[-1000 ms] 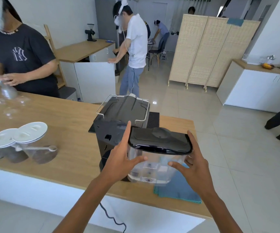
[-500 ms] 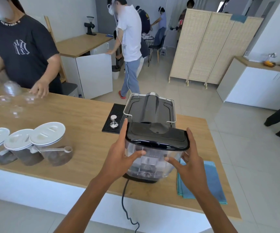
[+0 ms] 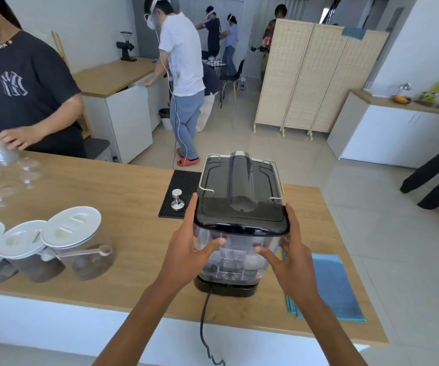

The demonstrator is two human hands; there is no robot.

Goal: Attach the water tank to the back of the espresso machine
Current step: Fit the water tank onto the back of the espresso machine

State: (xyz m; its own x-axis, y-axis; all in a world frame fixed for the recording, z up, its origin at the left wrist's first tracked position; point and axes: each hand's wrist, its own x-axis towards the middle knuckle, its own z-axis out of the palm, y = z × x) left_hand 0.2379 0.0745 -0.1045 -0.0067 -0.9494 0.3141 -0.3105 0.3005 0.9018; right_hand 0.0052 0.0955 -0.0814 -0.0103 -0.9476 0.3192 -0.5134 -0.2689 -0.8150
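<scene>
The black espresso machine (image 3: 241, 175) stands on the wooden counter (image 3: 123, 196) with its back facing me. The clear water tank (image 3: 235, 256), capped by a black lid (image 3: 242, 216), sits upright against the machine's back, its bottom on the black base. My left hand (image 3: 186, 249) grips the tank's left side with the thumb across its front. My right hand (image 3: 289, 257) grips the right side the same way. A black power cord (image 3: 204, 320) hangs from the base over the counter's front edge.
Three clear jars with white lids (image 3: 73, 241) stand at the left. A tamper (image 3: 177, 199) rests on a black mat (image 3: 180, 192) beside the machine. A blue cloth (image 3: 332, 286) lies at the right. A person in a dark shirt (image 3: 23, 93) handles glasses across the counter.
The tank has moved forward and down from in front of the machine to rest against its back. Both hands stayed on it. My view has shifted so the machine is centred.
</scene>
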